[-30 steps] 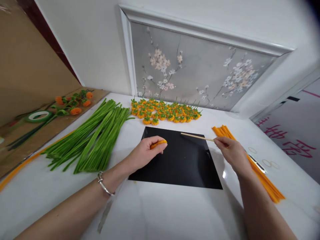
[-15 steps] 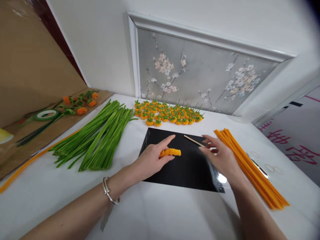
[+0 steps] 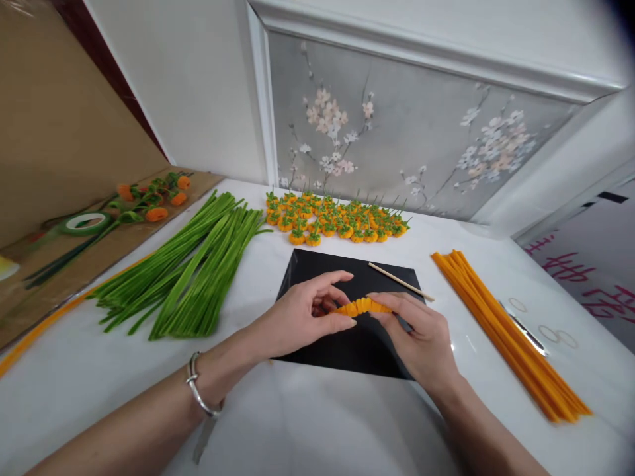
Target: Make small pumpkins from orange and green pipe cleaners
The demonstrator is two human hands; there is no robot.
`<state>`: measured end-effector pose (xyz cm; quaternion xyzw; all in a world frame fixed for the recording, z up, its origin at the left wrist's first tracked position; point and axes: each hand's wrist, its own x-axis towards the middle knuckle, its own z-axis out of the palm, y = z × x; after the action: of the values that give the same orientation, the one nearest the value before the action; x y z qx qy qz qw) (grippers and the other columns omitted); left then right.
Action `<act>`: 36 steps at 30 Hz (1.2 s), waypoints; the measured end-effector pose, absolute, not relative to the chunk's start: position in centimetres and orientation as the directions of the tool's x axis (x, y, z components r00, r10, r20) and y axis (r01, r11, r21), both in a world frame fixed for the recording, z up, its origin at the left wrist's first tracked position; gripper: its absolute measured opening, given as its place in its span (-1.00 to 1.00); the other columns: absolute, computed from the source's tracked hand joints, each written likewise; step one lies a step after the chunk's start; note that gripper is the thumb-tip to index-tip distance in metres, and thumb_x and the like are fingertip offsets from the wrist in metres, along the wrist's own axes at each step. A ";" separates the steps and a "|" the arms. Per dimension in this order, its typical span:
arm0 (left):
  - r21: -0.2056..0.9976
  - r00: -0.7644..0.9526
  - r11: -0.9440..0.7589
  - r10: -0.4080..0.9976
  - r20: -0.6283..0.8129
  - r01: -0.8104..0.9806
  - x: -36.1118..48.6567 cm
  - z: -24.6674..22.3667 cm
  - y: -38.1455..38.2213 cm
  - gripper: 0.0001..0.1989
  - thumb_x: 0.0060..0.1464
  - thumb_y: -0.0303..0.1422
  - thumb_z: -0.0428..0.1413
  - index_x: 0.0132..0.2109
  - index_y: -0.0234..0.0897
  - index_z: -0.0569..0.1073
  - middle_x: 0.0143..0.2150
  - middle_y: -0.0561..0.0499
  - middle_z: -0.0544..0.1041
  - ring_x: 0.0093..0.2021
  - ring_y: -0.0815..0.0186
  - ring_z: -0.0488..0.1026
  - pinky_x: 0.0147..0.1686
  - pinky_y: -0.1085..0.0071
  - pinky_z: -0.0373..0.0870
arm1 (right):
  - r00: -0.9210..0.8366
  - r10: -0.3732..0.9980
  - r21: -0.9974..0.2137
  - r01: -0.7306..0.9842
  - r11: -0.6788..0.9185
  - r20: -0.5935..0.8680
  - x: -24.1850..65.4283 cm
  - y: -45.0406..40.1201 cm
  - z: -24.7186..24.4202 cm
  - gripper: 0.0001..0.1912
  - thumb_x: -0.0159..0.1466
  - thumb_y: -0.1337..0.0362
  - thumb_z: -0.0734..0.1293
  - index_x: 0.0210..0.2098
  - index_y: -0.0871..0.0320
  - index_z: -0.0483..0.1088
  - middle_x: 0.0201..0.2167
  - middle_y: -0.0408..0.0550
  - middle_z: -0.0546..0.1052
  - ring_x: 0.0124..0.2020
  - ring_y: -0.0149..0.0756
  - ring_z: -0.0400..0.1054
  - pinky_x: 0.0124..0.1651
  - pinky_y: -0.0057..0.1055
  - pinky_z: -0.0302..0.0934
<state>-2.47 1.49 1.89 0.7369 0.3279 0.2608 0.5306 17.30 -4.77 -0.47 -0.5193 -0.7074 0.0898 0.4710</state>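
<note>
An orange coiled strip (image 3: 364,306) stretches between my two hands, above a black mat (image 3: 337,349). My left hand (image 3: 310,311) has its left end between thumb and curled fingers, with the inner fingertips partly hidden. The right end is pinched by the thumb and index finger of my right hand (image 3: 417,327). A thin wooden stick (image 3: 401,281) lies behind my right hand, across the mat's back right edge.
Green fuzzy stems (image 3: 198,277) lie at left and orange ones (image 3: 506,330) at right. Small orange pumpkin-like pieces (image 3: 327,221) stand along the wall. Tweezers (image 3: 526,330) and loose rings (image 3: 558,336) lie far right. Green tape (image 3: 85,223) rests on cardboard.
My right hand has let go of the wooden stick, which now lies down, and has moved left to take the coil's right end. The coil looks longer and slightly bent.
</note>
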 end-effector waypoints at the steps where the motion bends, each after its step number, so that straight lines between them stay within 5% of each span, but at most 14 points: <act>1: 0.966 0.660 -0.174 0.751 0.005 0.190 -2.5 1.9 1.6 -0.47 0.02 -0.33 0.18 0.15 -0.23 0.29 -0.20 -0.01 0.53 -0.29 0.35 0.47 -0.26 0.39 0.43 | -0.007 0.806 -0.609 0.651 0.453 0.592 17.3 -4.8 -0.5 -0.81 0.31 0.35 0.24 -0.18 0.06 0.48 -0.24 -0.07 0.58 -0.24 -0.31 0.48 -0.15 -0.36 0.42; 5: 0.975 0.688 -0.120 0.724 -0.043 0.187 -2.4 1.7 1.8 -0.71 0.10 -0.28 0.11 -0.05 -0.30 0.45 -0.33 0.00 0.55 -0.42 0.38 0.44 -0.41 0.45 0.40 | -0.004 0.780 -0.583 0.662 0.470 0.625 17.2 -4.8 -0.5 -0.82 0.30 0.37 0.25 -0.19 0.06 0.47 -0.24 -0.07 0.57 -0.24 -0.31 0.48 -0.14 -0.36 0.42; 10: 0.909 0.553 -0.331 0.821 0.145 0.253 -2.2 1.7 1.3 -0.86 0.07 -0.40 0.14 -0.19 -0.26 0.53 -0.29 0.05 0.57 -0.32 0.37 0.45 -0.30 0.47 0.37 | -0.042 0.803 -0.586 0.662 0.468 0.594 17.1 -4.9 -0.3 -0.83 0.27 0.34 0.31 -0.15 0.06 0.45 -0.23 -0.06 0.57 -0.25 -0.29 0.48 -0.15 -0.37 0.43; 15: 0.876 0.510 -0.427 0.817 0.268 0.223 -2.0 2.1 0.8 -0.83 0.04 -0.52 0.13 -0.21 -0.25 0.54 -0.25 0.07 0.57 -0.26 0.38 0.47 -0.23 0.49 0.38 | -0.067 0.784 -0.570 0.648 0.505 0.617 16.9 -5.1 -0.4 -0.81 0.28 0.41 0.27 -0.18 0.08 0.47 -0.26 -0.07 0.58 -0.28 -0.31 0.49 -0.23 -0.41 0.44; 24: 0.969 0.530 -0.231 0.834 0.152 0.086 -1.8 2.0 0.9 -0.75 0.02 -0.43 0.19 -0.10 -0.28 0.48 -0.21 0.02 0.55 -0.22 0.36 0.50 -0.18 0.48 0.46 | -0.080 0.649 -0.405 0.722 0.561 0.756 17.5 -5.2 -0.6 -0.71 0.23 0.52 0.27 -0.17 0.06 0.49 -0.23 -0.03 0.56 -0.27 -0.29 0.48 -0.20 -0.35 0.43; 31: 0.878 0.479 -0.452 0.812 0.333 0.155 -2.0 1.6 0.9 -0.75 0.05 -0.50 0.14 -0.09 -0.23 0.48 -0.17 0.02 0.55 -0.17 0.34 0.49 -0.12 0.43 0.44 | -0.043 0.876 -0.720 0.550 0.422 0.481 17.1 -5.2 -0.2 -0.62 0.20 0.23 0.39 0.00 0.10 0.38 -0.14 -0.01 0.54 -0.28 -0.28 0.49 -0.22 -0.37 0.45; 36: 0.826 0.525 -0.536 0.761 0.382 0.176 -2.1 1.5 0.8 -0.64 0.08 -0.51 0.12 0.03 -0.18 0.43 -0.16 0.01 0.53 -0.14 0.34 0.47 -0.10 0.42 0.42 | -0.054 0.888 -0.750 0.514 0.416 0.456 16.8 -5.2 0.1 -0.87 0.27 0.34 0.30 -0.19 0.10 0.44 -0.28 -0.10 0.54 -0.31 -0.36 0.45 -0.24 -0.45 0.38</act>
<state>-2.09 0.78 1.53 0.7867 0.2976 0.3860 0.3790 16.79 -5.22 0.10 -0.5022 -0.6982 0.1992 0.4697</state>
